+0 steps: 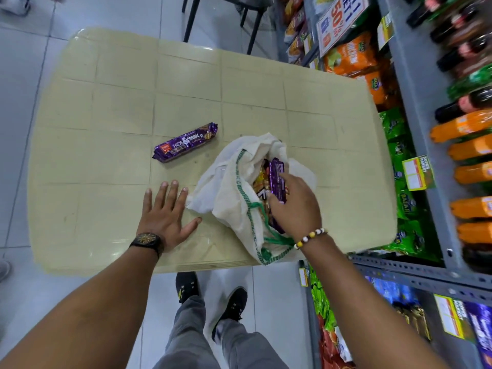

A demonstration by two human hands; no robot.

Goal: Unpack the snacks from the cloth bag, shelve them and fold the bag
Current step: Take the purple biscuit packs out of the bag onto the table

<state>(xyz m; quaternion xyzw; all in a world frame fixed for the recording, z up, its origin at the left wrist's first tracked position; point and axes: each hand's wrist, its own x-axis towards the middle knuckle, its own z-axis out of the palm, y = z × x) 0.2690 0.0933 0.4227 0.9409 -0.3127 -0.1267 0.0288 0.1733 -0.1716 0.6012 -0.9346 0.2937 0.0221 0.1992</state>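
Gripping noted: right hand (pixel 295 206) reaches into the open mouth of the cloth bag (pixel 229 187), thumb and fingers closed round a purple packet (pixel 275 174) that stands half out of it. More wrappers show inside. Left hand (pixel 165 214) lies flat on the table (pixel 106 102), fingers spread, holding nothing, just beside the bag's left edge. The bag sits at the table's near right side. A purple biscuit roll (pixel 186 142) lies alone on the tabletop, apart from the bag. Shelving (pixel 415 115) to the right carries green snack bags (pixel 399 166) and orange bottles (pixel 466 126).
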